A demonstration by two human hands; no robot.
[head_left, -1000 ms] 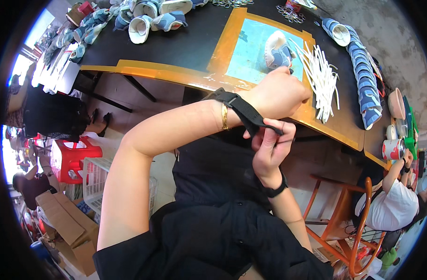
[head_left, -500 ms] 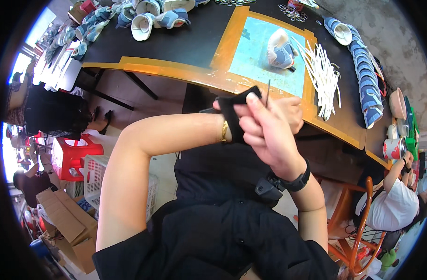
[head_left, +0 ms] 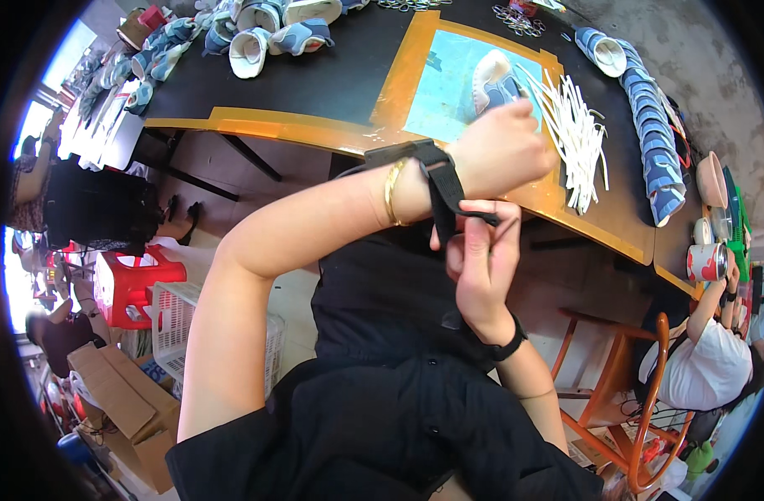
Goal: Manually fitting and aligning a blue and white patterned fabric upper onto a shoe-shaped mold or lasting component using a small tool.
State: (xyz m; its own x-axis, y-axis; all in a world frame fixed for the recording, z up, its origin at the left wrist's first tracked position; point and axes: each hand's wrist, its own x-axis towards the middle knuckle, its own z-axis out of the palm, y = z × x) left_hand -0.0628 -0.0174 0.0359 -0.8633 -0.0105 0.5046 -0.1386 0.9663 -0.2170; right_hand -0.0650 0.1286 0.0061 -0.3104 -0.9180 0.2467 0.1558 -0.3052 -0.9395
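My left hand (head_left: 503,149) is closed in a fist above the table's near edge, with nothing visible in it. A black strap (head_left: 445,200) wraps that wrist, with a flat dark device (head_left: 399,153) on its outer side. Just up the forearm is a gold bracelet (head_left: 390,196). Below the fist, my right hand (head_left: 486,267) pinches the loose end of the strap between thumb and fingers. A black band (head_left: 509,341) circles my right wrist. Beyond the left fist, a blue and white shoe upper (head_left: 492,79) stands on a light blue sheet (head_left: 432,104), partly hidden by the fist.
White strips (head_left: 578,138) lie right of the sheet. A curved row of nested blue shoe uppers (head_left: 649,125) runs along the table's right side. More uppers (head_left: 269,37) sit at the far left. A wooden chair (head_left: 603,376) and a person in white (head_left: 695,363) are at right.
My left forearm has turned and its fist has moved up and forward, now covering part of the shoe upper. My right hand has dropped below the left wrist, still pinching the strap.
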